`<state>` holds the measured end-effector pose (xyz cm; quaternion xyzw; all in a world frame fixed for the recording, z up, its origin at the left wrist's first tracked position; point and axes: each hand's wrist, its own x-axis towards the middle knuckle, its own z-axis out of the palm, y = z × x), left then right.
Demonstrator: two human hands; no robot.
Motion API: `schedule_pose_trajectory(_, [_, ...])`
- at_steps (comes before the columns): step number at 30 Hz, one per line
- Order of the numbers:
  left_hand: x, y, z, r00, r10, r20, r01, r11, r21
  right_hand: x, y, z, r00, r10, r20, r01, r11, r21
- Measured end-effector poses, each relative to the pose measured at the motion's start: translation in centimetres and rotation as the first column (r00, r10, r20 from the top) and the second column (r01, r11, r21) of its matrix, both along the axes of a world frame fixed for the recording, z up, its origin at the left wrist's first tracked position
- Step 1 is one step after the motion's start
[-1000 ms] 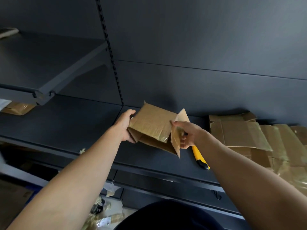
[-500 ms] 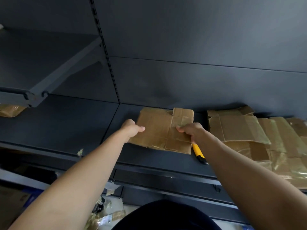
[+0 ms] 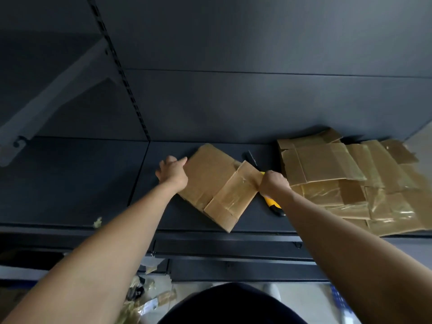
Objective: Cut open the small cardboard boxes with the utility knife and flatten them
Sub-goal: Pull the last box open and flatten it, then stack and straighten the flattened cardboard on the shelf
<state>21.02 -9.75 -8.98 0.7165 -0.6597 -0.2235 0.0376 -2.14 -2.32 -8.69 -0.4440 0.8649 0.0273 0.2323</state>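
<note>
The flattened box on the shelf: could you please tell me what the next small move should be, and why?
Probably carry the flattened box right onto the cardboard pile: it lies flat, the left hand and right hand grip its edges, and the utility knife lies unheld.

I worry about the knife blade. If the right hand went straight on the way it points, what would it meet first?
Probably the flattened box, whose flap the right hand grips; it points up-left across it. The utility knife lies close beside that line; depth unclear.
</note>
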Motion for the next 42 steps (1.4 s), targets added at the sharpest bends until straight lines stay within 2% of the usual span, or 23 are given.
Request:
schedule_pose_trajectory(2, [-1.0,0.7,0.1,0.992,0.013,0.126,-0.003,0.997,-0.075,0.0,0.3,-0.4,1.000,0.008,0.000,-0.008,0.999,0.049])
schedule_pose_trajectory(3, [-1.6,1.1,0.2,0.984,0.017,0.177,-0.006,0.998,-0.060,0.0,0.3,-0.4,1.000,0.009,-0.009,-0.008,0.998,0.057])
schedule_pose_trajectory(6, [-3.1,2.2,0.1,0.978,-0.018,0.207,-0.013,0.989,0.150,0.2,0.2,-0.2,0.999,0.022,-0.038,-0.020,0.998,0.054])
schedule_pose_trajectory(8, [-3.4,2.5,-0.4,0.976,-0.111,0.190,0.059,0.965,0.257,0.4,-0.2,0.2,1.000,0.011,-0.024,-0.010,0.999,0.033])
schedule_pose_trajectory(10, [-2.9,2.3,-0.9,0.973,-0.186,0.133,0.139,0.942,0.306,0.4,-0.7,0.8,1.000,-0.021,0.004,0.021,1.000,0.011])
schedule_pose_trajectory(13, [-1.8,1.7,-1.6,0.980,-0.201,-0.008,0.195,0.936,0.292,0.1,-1.2,1.7,0.999,-0.018,-0.026,0.018,1.000,0.008])
schedule_pose_trajectory(18, [-1.2,1.0,-2.2,0.962,-0.259,-0.093,0.274,0.926,0.259,-0.2,-1.5,2.8,0.980,0.051,-0.192,-0.050,0.999,0.009])
schedule_pose_trajectory(21, [-1.2,0.8,-2.5,0.916,-0.325,-0.235,0.375,0.901,0.217,-0.3,-2.3,3.9,0.965,0.084,-0.250,-0.100,0.994,-0.050])
schedule_pose_trajectory(23, [-0.9,0.8,-2.5,0.882,-0.326,-0.341,0.389,0.911,0.136,0.3,-3.0,4.7,0.978,0.107,-0.177,-0.125,0.988,-0.093])
schedule_pose_trajectory(25, [-0.7,0.9,-2.1,0.867,-0.297,-0.401,0.336,0.941,0.028,1.6,-3.4,5.1,0.984,0.158,-0.080,-0.166,0.981,-0.102])
schedule_pose_trajectory(28, [0.1,0.9,-1.4,0.909,-0.225,-0.351,0.171,0.969,-0.177,5.1,-4.0,4.6,0.966,0.252,0.047,-0.247,0.963,-0.104])
schedule_pose_trajectory(31, [1.9,0.6,0.1,0.935,-0.087,-0.344,-0.039,0.938,-0.344,9.5,-4.8,3.1,0.926,0.338,0.167,-0.316,0.938,-0.143])
schedule_pose_trajectory(35, [4.5,1.1,1.8,0.923,-0.056,-0.380,-0.111,0.909,-0.402,15.6,-5.3,0.8,0.856,0.434,0.280,-0.402,0.900,-0.166])
schedule_pose_trajectory(38, [5.8,2.1,2.3,0.917,-0.046,-0.396,-0.111,0.924,-0.366,18.6,-5.3,-0.9,0.820,0.472,0.322,-0.444,0.881,-0.162])
schedule_pose_trajectory(42, [6.5,3.2,2.5,0.910,-0.053,-0.411,-0.087,0.946,-0.313,19.7,-5.2,-2.4,0.818,0.449,0.361,-0.402,0.894,-0.200])
